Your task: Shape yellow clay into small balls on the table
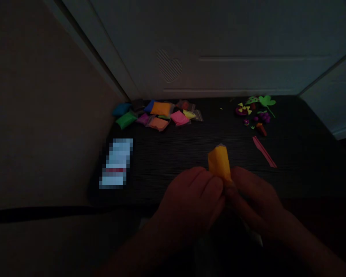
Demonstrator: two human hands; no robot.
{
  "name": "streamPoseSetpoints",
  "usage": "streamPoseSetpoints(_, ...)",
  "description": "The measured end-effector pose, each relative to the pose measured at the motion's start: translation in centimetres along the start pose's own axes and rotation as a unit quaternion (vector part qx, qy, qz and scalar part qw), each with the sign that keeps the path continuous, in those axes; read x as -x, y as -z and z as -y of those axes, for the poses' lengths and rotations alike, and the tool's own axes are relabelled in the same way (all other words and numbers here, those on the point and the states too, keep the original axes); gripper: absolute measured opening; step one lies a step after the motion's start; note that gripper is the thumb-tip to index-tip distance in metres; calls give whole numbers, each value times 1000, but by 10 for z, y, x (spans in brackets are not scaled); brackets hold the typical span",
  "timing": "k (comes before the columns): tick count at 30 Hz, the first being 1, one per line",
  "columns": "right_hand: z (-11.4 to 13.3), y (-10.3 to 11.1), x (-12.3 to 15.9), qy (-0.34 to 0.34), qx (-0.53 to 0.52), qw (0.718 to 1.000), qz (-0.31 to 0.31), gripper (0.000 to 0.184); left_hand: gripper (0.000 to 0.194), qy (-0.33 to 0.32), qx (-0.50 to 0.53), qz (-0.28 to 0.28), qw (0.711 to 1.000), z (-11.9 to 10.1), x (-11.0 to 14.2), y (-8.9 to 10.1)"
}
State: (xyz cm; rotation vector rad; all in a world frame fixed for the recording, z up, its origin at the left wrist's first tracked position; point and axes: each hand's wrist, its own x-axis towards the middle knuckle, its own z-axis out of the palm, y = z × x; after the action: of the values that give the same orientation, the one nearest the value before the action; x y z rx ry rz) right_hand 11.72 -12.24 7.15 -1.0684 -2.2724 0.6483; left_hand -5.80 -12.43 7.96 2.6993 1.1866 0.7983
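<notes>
Between my two hands is a small clear packet of yellow-orange modelling clay (pixel 220 163), upright above the near part of the dark table. My left hand (pixel 197 194) is closed around its lower left side. On the other side, my right hand (pixel 252 196) pinches the lower right edge with thumb and fingers. The packet's lower end is hidden by my fingers. Beyond my right hand lies a pink plastic modelling knife (pixel 264 152), touched by neither hand.
Several coloured clay packets (pixel 161 109) lie at the back left of the dark table (pixel 167 150). A lit, pixelated phone (pixel 117 163) is at the left edge. Small clay shapes, including a purple grape-like cluster (pixel 264 117) and a green flower (pixel 266 101), sit at the back right.
</notes>
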Motion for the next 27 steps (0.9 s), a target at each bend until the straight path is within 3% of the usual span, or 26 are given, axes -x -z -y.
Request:
streamPoseSetpoints(8,-6,-3,3,-17,-70,997,8,14,13,18,28,43,999,-5,0,-1)
streamPoseSetpoints(14,-7,-8,0,-2,-60,998,1,15,14,-14,-42,44,998,-6,-3,-5)
streamPoseSetpoints(21,-3,-5,2,-109,-77,989,71,22,11,-32,29,117,992,2,-2,-7)
streamPoseSetpoints(23,-4,-4,1,-119,-78,986,91,23,11,-21,55,125,990,3,0,-9)
streamPoseSetpoints(27,-7,-8,-2,-100,-100,983,115,21,10,70,152,162,972,8,1,-10)
